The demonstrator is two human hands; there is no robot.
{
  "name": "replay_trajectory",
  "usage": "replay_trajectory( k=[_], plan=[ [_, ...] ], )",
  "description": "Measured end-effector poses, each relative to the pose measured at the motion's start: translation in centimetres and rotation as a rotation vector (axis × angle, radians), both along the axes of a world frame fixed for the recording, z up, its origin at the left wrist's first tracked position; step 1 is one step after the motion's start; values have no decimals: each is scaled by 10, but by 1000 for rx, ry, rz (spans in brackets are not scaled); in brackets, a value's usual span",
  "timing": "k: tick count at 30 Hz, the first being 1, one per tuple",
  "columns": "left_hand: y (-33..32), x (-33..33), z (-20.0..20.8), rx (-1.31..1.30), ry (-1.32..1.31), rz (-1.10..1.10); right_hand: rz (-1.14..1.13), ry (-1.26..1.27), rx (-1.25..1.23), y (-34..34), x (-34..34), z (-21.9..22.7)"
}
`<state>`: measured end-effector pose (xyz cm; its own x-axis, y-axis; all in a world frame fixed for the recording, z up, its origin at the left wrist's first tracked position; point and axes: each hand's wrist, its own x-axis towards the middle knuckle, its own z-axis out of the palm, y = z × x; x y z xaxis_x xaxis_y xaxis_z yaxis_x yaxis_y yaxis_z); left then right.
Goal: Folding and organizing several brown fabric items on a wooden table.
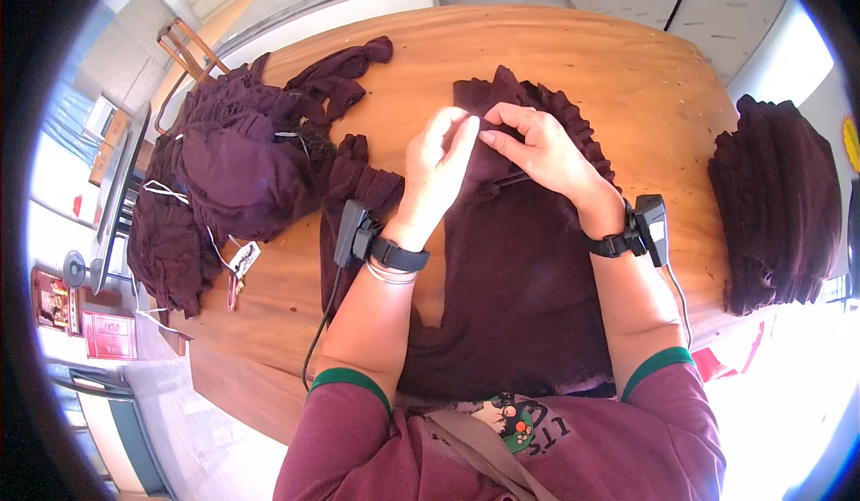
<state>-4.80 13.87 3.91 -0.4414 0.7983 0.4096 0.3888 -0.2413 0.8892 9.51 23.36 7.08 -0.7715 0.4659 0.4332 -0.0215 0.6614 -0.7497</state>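
Note:
A dark maroon knitted garment [528,277] lies spread before me, reaching from my body to the middle of the wooden table. Its far right edge is gathered into ruffles. Over its upper part, my left hand [439,165] and my right hand [548,154] come together, thumbs and forefingers pinched on the cloth, fingertips nearly touching. Whether a loose thread lies between them is too small to tell. Beneath my right palm shows a thin dark, slightly shiny thing [511,179], mostly hidden, whose kind I cannot make out. Both wrists wear black straps with small devices.
At the left of the wooden table [412,62] is a heap of maroon garments [251,174], with white strings and a tag [244,259]. A stack of folded maroon garments [776,205] stands at the right edge. A wooden chair [188,53] is beyond the far left corner.

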Motion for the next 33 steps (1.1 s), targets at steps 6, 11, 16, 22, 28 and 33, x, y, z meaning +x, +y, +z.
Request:
replay_trajectory(
  k=[6,11,16,22,28,33],
  plan=[
    [1,-13,-6,27,-287,-99,83,-108,-33,5,6,4],
    [13,-44,-55,-129,66,123,-148,-58,-135,26,30,16],
    [5,-32,-63,-330,716,244,-207,-97,-109,43,63,32],
    [3,-23,-59,-309,724,129,-176,-269,-53,22,83,65],
    [9,-19,-52,-549,471,64,-103,-337,71,25,71,50],
    [2,1,-37,-168,-776,-436,-90,-254,240,57,52,0]
  ],
)
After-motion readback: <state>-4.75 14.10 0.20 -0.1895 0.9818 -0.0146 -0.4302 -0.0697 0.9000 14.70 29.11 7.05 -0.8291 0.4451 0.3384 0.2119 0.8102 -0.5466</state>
